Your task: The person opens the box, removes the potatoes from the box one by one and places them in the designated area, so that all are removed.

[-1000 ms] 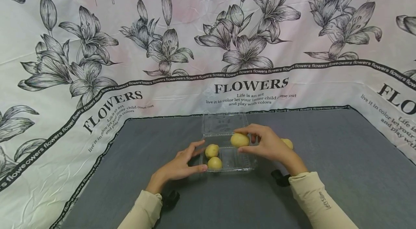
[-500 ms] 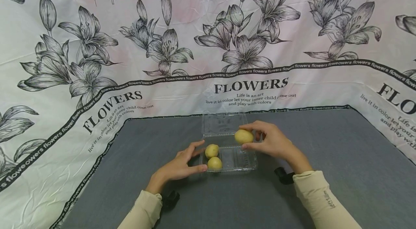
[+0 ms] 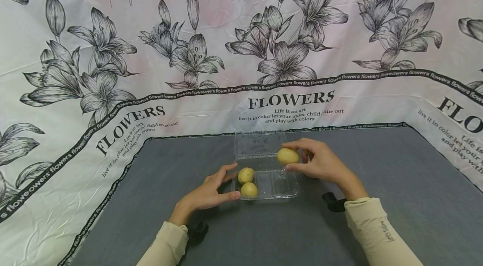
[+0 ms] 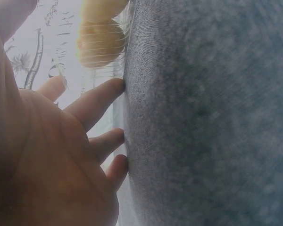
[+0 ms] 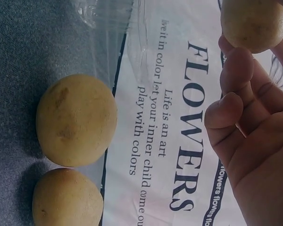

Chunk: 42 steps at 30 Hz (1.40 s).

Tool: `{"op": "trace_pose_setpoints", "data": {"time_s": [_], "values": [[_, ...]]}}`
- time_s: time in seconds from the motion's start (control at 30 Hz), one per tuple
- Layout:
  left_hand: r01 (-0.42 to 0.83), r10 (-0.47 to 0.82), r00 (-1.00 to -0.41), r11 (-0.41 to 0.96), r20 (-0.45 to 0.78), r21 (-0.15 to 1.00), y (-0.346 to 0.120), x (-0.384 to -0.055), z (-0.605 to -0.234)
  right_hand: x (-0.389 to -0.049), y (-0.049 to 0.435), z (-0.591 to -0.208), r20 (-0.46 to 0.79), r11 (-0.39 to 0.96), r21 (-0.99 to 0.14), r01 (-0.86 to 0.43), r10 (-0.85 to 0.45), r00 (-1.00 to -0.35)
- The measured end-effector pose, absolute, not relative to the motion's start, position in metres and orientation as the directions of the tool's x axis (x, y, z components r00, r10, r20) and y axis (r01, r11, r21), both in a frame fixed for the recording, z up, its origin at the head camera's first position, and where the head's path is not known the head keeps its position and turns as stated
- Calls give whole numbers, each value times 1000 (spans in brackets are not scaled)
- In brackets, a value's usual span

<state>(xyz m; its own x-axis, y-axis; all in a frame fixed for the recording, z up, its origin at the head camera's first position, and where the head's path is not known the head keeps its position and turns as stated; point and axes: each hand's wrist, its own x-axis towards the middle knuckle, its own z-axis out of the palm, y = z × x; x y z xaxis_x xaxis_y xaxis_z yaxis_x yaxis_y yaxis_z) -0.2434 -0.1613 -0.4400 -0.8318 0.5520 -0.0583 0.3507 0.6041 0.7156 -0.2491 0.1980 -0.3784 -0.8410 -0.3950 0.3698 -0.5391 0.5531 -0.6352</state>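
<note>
My right hand [image 3: 320, 161] pinches a yellow potato [image 3: 288, 156] between thumb and fingertips, raised over the back right of a clear plastic clamshell box [image 3: 271, 190]. The right wrist view shows this held potato [image 5: 254, 23] at its upper right. Two potatoes lie in the box's left part, a rear one [image 3: 246, 176] and a front one [image 3: 249, 190]. My left hand [image 3: 209, 190] rests at the box's left side with fingers spread, its thumb at the front left corner. In the left wrist view its fingertips reach the grey tabletop [image 4: 203, 117].
Two more potatoes, a larger-looking one [image 5: 76, 120] and another [image 5: 67, 197], lie on the table in the right wrist view; my right hand and arm hide them in the head view. The box's lid [image 3: 260, 143] stands open at the back, before a flower-print curtain [image 3: 211, 110].
My right hand has moved right and slightly up and back, carrying the potato with it. The potato seen behind the right wrist is now hidden. The left hand and the box stay put.
</note>
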Motion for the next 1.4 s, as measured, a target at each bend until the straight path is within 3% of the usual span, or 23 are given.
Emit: {"op": "trace_pose_setpoints", "data": {"time_s": [1.4], "values": [[357,551,-833,601,-48,715,-162,-243,-439,-249,228,-372,394,591,-633,-500,-310,-865]]}}
